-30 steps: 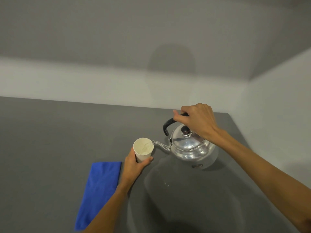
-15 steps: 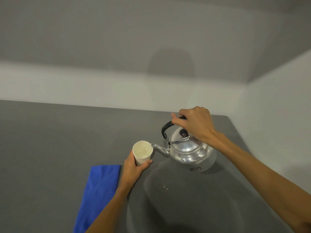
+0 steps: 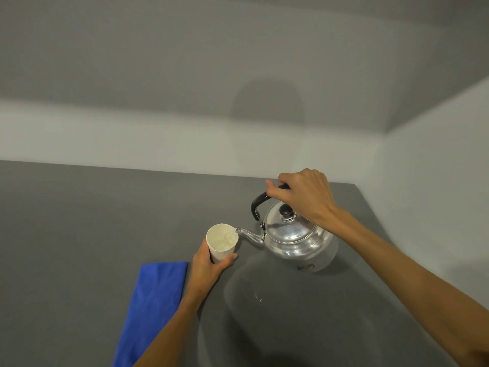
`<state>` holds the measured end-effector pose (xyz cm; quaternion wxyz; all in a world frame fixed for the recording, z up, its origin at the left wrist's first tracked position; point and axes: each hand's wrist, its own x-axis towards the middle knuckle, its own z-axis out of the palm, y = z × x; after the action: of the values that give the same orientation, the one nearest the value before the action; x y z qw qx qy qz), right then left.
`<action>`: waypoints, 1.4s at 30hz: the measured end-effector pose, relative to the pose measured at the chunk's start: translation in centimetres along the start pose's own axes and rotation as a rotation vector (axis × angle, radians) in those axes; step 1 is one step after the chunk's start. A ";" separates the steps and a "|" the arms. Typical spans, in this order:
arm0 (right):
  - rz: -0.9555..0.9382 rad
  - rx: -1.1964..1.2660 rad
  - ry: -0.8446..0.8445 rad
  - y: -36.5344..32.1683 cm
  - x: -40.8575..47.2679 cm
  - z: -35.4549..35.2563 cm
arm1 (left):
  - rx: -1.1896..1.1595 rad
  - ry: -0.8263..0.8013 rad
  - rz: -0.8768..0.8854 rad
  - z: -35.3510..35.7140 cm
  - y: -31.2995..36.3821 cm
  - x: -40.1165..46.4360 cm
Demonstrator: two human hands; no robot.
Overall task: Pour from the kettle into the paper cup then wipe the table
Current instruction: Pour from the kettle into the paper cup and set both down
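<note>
- The right hand [image 3: 304, 197] is clamping the black handle [image 3: 260, 201] of the steel kettle [image 3: 296, 239], tipping it left so the spout [image 3: 248, 234] is reaching the cup rim.
- The left hand [image 3: 209, 266] is gripping the paper cup [image 3: 221, 242], probably steadying it against the stream.
- The blue cloth [image 3: 153, 305] is lying on the grey bench [image 3: 79, 234] near left, waiting within reach for wiping.
- A few droplets [image 3: 258, 298] are glinting on the bench near the kettle.

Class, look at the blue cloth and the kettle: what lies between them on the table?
In the head view, the left hand holding the paper cup lies between the blue cloth and the kettle.
</note>
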<state>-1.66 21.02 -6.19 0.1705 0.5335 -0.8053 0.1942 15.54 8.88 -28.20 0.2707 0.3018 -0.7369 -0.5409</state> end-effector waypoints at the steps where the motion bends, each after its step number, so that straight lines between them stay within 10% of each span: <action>1: 0.001 -0.001 0.001 0.0 0.0 0.0 | 0.002 0.004 0.001 0.0 0.0 0.0; 42: 0.004 -0.024 -0.003 -0.3 0.1 -0.3 | 0.011 0.027 -0.006 0.2 -0.1 0.1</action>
<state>-1.44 20.97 -5.88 0.1754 0.5301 -0.8089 0.1841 15.35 8.87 -28.32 0.2774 0.3129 -0.7351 -0.5336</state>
